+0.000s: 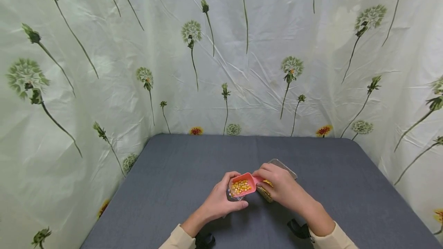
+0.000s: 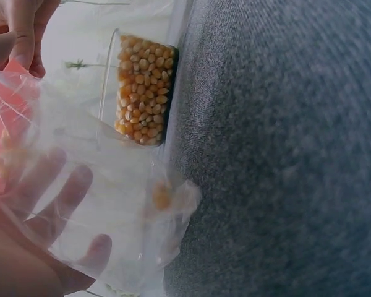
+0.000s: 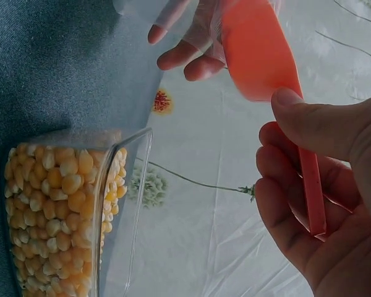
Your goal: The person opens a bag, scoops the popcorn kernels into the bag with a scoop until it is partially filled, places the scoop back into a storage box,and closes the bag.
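My right hand [image 1: 282, 187] grips the handle of a pink scoop [image 3: 260, 52], thumb laid along its top and fingers curled beneath. Yellow corn kernels [image 1: 241, 186] lie in the scoop's bowl. My left hand [image 1: 219, 199] holds a clear plastic bag [image 2: 120, 216], its fingers visible through the film. The bowl of the scoop sits at the bag's mouth, partly behind the film. Near the bottom of the bag is a blurred kernel [image 2: 162, 197]. Beside the right hand stands a clear container [image 3: 142, 154] holding many corn kernels; in the head view that hand partly hides it.
A dark grey cloth-covered table [image 1: 194, 156] lies under both hands. Behind it and at the sides hangs a pale curtain [image 1: 221, 68] printed with dandelions. Black straps [image 1: 298, 229] are on the wrists, below the cream sleeves [image 1: 333, 237].
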### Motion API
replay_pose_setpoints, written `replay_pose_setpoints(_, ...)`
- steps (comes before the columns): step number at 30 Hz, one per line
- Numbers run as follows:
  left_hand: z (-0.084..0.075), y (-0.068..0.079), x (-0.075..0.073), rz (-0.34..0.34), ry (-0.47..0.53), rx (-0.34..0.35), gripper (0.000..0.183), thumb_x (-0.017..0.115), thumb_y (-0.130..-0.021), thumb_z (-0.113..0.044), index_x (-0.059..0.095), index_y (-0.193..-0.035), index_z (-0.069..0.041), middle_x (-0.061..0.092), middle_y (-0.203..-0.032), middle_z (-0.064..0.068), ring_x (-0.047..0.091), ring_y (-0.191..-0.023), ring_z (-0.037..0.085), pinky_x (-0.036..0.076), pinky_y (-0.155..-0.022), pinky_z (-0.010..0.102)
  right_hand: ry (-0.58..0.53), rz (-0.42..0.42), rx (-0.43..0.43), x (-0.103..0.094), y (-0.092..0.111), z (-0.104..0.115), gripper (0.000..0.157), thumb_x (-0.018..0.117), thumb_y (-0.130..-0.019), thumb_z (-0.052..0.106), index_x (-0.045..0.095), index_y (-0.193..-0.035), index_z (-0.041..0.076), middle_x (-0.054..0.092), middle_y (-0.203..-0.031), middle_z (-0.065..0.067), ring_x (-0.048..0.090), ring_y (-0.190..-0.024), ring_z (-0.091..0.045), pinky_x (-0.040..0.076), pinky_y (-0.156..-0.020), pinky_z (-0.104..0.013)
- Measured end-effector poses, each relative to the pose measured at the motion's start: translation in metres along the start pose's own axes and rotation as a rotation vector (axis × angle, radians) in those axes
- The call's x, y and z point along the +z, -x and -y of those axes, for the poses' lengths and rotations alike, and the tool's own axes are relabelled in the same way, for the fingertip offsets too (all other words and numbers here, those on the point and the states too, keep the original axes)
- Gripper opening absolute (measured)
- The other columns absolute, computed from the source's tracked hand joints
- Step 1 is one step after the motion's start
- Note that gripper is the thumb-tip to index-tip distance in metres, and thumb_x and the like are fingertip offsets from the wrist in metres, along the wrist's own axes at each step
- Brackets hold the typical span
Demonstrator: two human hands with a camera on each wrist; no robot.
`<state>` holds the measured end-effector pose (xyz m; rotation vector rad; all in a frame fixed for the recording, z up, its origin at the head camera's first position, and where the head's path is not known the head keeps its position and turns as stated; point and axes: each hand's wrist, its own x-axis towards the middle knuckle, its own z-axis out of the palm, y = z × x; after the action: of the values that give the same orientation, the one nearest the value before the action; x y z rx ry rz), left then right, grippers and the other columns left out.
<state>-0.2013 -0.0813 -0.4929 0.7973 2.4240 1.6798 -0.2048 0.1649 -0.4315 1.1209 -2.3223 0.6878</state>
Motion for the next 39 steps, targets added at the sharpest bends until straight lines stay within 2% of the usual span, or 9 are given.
replay_pose_setpoints(7,0.004,-0.001,0.002,-0.010,0.000,0.025,0.077,0.086,-0.080,-0.029,0.040,-0.142,-0.031,0.059,-0.126,-0.009,0.058,-0.105,0.013,0.048,-0.088,0.032,0.028,-0.039,-0.073,0.003,-0.001,0.003,0.032,0.088,-0.074,0.003,0.072,-0.100,0.014,0.061,-0.092,0.008,0.056,-0.081,-0.007,0.052,-0.073,-0.027)
replay_pose_setpoints(11,0.004,-0.001,0.000,-0.012,-0.021,0.008,0.080,0.086,-0.080,-0.029,0.040,-0.144,-0.032,0.059,-0.126,-0.010,0.058,-0.105,0.013,0.048,-0.087,0.032,0.044,-0.044,-0.083,0.004,-0.002,0.006,0.034,0.088,-0.073,0.002,0.072,-0.100,0.013,0.062,-0.092,0.008,0.057,-0.082,-0.009,0.053,-0.074,-0.028)
replay_pose_setpoints(16,0.003,0.000,0.000,-0.007,-0.024,-0.022,0.079,0.086,-0.080,-0.030,0.041,-0.145,-0.024,0.060,-0.124,-0.009,0.059,-0.104,0.013,0.048,-0.087,0.033,0.090,-0.036,-0.098,0.003,-0.003,0.008,0.035,0.088,-0.072,-0.001,0.073,-0.100,0.013,0.061,-0.092,0.007,0.057,-0.083,-0.010,0.054,-0.074,-0.029)
replay_pose_setpoints(19,0.003,0.001,0.000,-0.014,-0.022,-0.027,0.076,0.086,-0.080,-0.031,0.043,-0.142,-0.024,0.061,-0.121,-0.010,0.059,-0.104,0.013,0.048,-0.086,0.033,0.129,-0.030,-0.120,0.003,-0.003,0.009,0.035,0.087,-0.072,-0.003,0.073,-0.101,0.013,0.061,-0.093,0.006,0.058,-0.084,-0.011,0.054,-0.075,-0.030)
replay_pose_setpoints(23,0.004,0.000,0.001,-0.042,-0.025,-0.003,0.072,0.086,-0.080,-0.031,0.045,-0.139,-0.025,0.062,-0.118,-0.009,0.060,-0.102,0.013,0.050,-0.084,0.033,0.167,-0.018,-0.130,0.001,-0.004,0.011,0.035,0.087,-0.074,-0.002,0.073,-0.101,0.014,0.061,-0.095,0.005,0.057,-0.086,-0.012,0.053,-0.075,-0.030)
replay_pose_setpoints(27,0.004,-0.002,0.001,-0.069,-0.020,0.024,0.072,0.086,-0.080,-0.030,0.045,-0.139,-0.021,0.061,-0.120,-0.008,0.060,-0.103,0.013,0.051,-0.083,0.032,0.200,-0.004,-0.129,-0.001,-0.006,0.013,0.035,0.087,-0.074,-0.001,0.073,-0.102,0.015,0.061,-0.095,0.004,0.057,-0.086,-0.014,0.053,-0.076,-0.030)
replay_pose_setpoints(32,0.003,-0.003,0.000,-0.104,-0.018,0.051,0.071,0.086,-0.080,-0.026,0.046,-0.137,-0.020,0.061,-0.123,-0.006,0.060,-0.106,0.014,0.052,-0.086,0.032,0.216,-0.014,-0.137,-0.004,-0.007,0.015,0.038,0.088,-0.073,-0.001,0.072,-0.104,0.014,0.062,-0.096,0.003,0.056,-0.086,-0.014,0.053,-0.076,-0.030)
replay_pose_setpoints(39,0.005,-0.002,-0.003,-0.128,0.007,0.048,0.071,0.087,-0.079,-0.026,0.047,-0.137,-0.020,0.062,-0.123,-0.009,0.060,-0.109,0.013,0.049,-0.092,0.037,0.205,-0.042,-0.131,-0.007,-0.007,0.014,0.038,0.085,-0.074,-0.003,0.072,-0.105,0.014,0.062,-0.098,0.003,0.058,-0.088,-0.014,0.053,-0.078,-0.031)
